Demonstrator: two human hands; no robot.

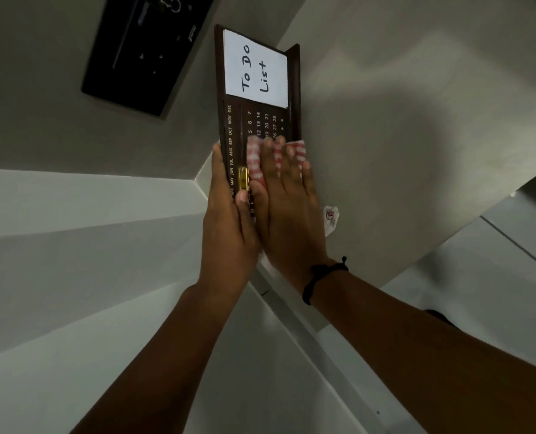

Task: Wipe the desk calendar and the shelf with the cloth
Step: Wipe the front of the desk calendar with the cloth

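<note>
On the desk calendar, the right hand presses the cloth flat; the left hand grips its edge.

Dark brown calendar here, almost black in this dim light, with pale lettering for the months and the date numbers – 7, 14, 21, 28 along 1 edge. A white card sits on it, "To Do List" handwritten in black. There's a small gold marker shining on the month strip. The cloth is red-and-white checked, a white corner of it showing by the wrist. A black cord bracelet on the right wrist. Grey wall, whitish shelf – and a black box mounted above.
</note>
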